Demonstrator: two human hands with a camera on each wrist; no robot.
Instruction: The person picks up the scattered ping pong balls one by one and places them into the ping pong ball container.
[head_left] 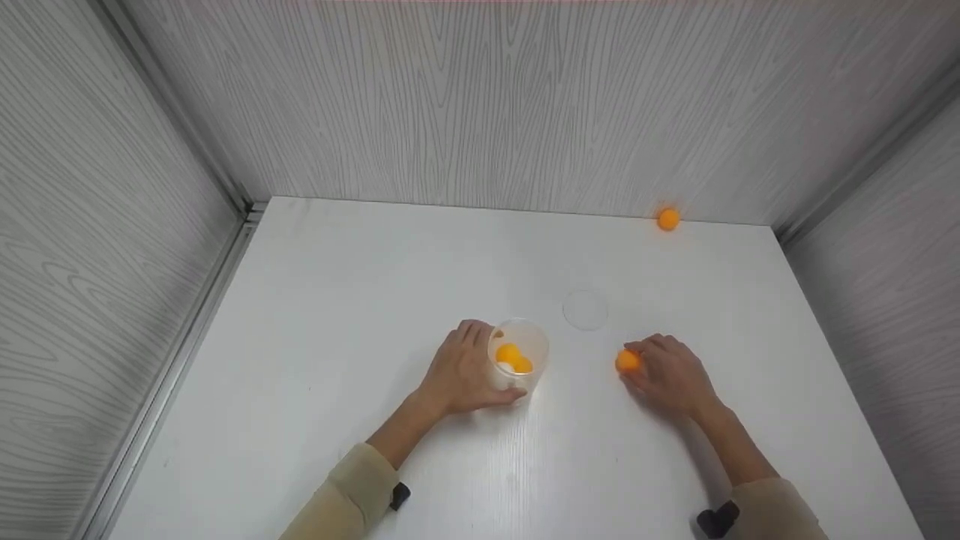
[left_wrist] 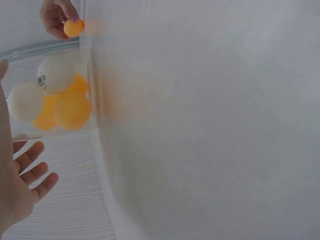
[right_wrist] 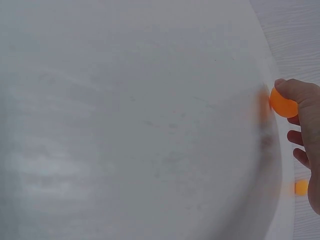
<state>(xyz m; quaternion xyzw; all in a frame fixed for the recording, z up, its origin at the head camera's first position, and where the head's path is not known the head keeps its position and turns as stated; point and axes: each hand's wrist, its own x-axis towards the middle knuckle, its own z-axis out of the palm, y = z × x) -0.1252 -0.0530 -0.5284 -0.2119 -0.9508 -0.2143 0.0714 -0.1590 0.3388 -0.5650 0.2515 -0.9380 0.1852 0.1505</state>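
My left hand [head_left: 459,375] grips a clear plastic jar [head_left: 535,343] standing upright on the table, thumb at the near side and fingers on the far side. Inside the jar, orange ping-pong balls [left_wrist: 73,110] and white ping-pong balls [left_wrist: 56,74] are piled up; its top is uncovered. To the right, my right hand [head_left: 670,375] pinches another orange ping-pong ball [head_left: 628,361] between thumb and fingers. That ball is at the table surface, apart from the jar. The left wrist view also shows the right hand [left_wrist: 54,19] with this ball beyond the jar.
A clear round disc [head_left: 585,310], like a lid, lies flat behind and between the hands. One more orange ball [head_left: 668,219] rests at the table's back edge against the grey wood-grain back wall [head_left: 465,105]. Side panels [head_left: 97,247] border the white table [head_left: 360,277].
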